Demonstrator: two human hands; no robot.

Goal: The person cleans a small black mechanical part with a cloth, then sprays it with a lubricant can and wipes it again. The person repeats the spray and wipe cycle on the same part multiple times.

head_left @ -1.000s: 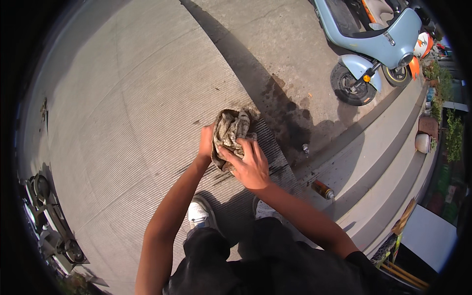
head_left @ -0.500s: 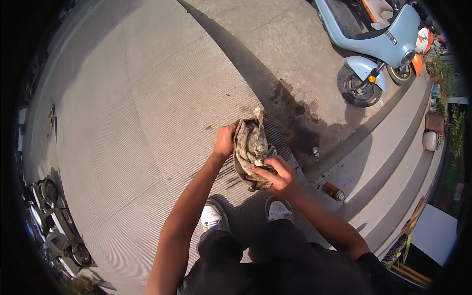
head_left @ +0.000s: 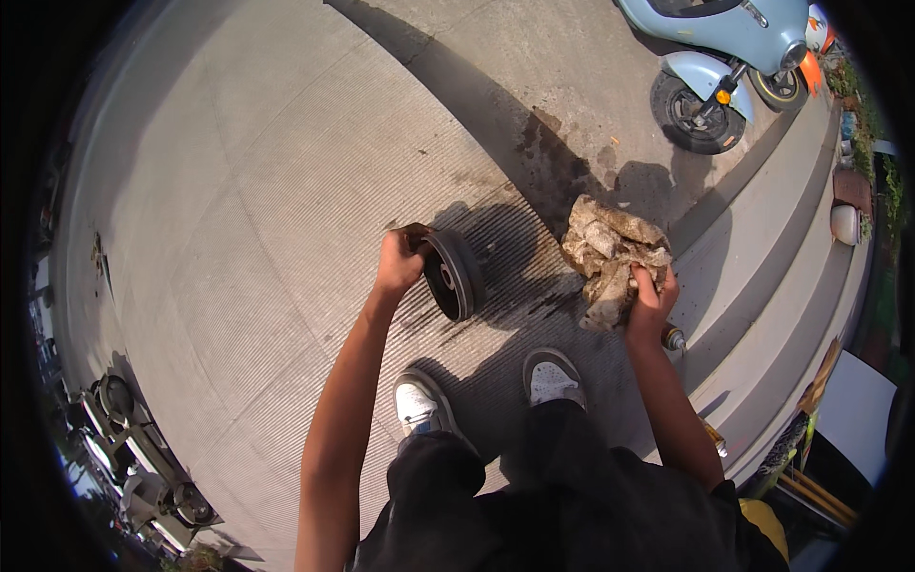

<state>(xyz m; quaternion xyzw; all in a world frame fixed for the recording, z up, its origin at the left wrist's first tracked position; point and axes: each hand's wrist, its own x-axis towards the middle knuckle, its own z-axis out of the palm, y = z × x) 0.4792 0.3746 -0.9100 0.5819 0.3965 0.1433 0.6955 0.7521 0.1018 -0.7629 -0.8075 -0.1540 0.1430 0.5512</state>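
My left hand (head_left: 401, 257) grips the rim of a dark, round brake drum (head_left: 464, 276), thumb and fingers closed on its upper left edge. The drum is held tilted above the ribbed ground, with its hollow side and central hub partly showing. Off to the right, my right hand (head_left: 652, 303) clutches a crumpled, dirty beige rag (head_left: 610, 250) stained with dark grime. The rag and the drum are well apart. Part of a spray can (head_left: 673, 337) shows just beyond my right wrist; my arm hides the rest.
A light blue scooter (head_left: 705, 100) stands at the upper right. Concrete steps (head_left: 753, 286) run along the right, with pots (head_left: 844, 225) near their edge. Dark wet stains (head_left: 548, 153) mark the ground. My shoes (head_left: 553, 377) are just below the drum; parked vehicles (head_left: 143, 458) line the far left.
My right hand has carried the rag off the drum to the right, uncovering the drum in my left hand. The left hand has shifted slightly left. The view has tilted a little.
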